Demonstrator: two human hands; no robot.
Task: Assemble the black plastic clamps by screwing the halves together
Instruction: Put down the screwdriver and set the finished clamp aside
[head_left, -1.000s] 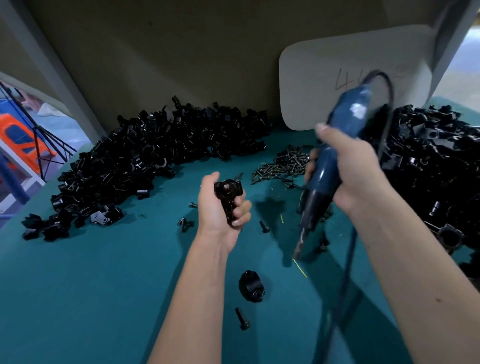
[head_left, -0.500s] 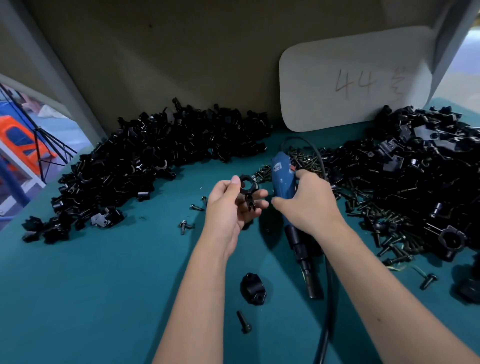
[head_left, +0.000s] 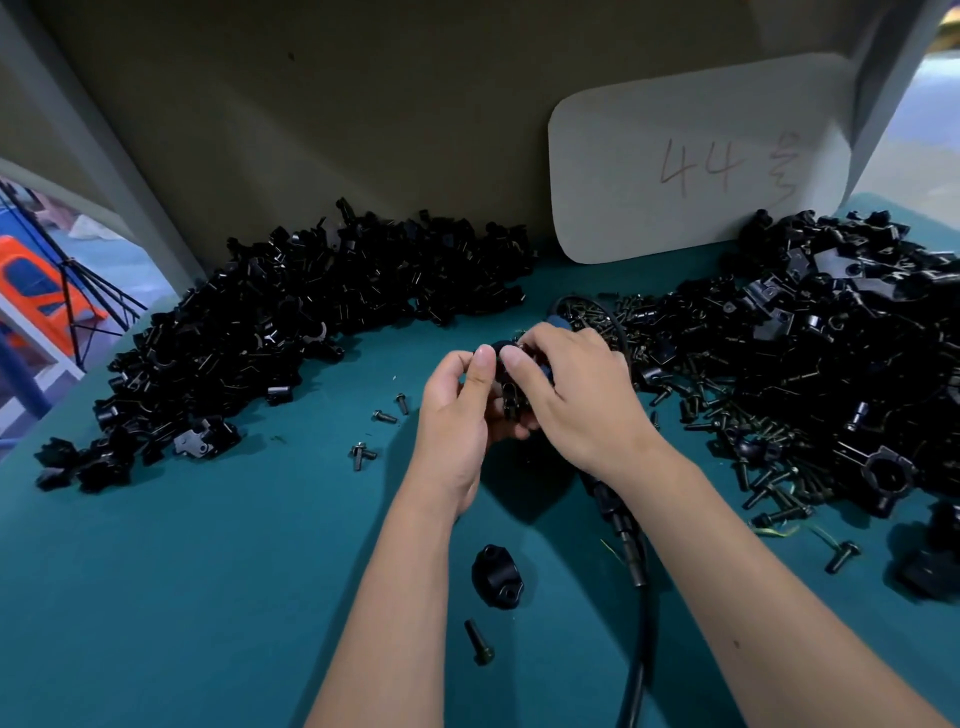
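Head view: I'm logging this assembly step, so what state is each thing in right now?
Left hand: grips the clamp.
Right hand: fingers pinch the clamp.
Clamp: held up between both hands, mostly hidden.
Electric screwdriver: lying on the table, under the right wrist, unheld.
Loose clamp half: lying on the table.
Loose screw: lying flat near it, apart.
Left pile of parts: heaped, untouched.
Right pile of parts: heaped, untouched.

Both hands (head_left: 519, 400) meet mid-table, fingers curled together.
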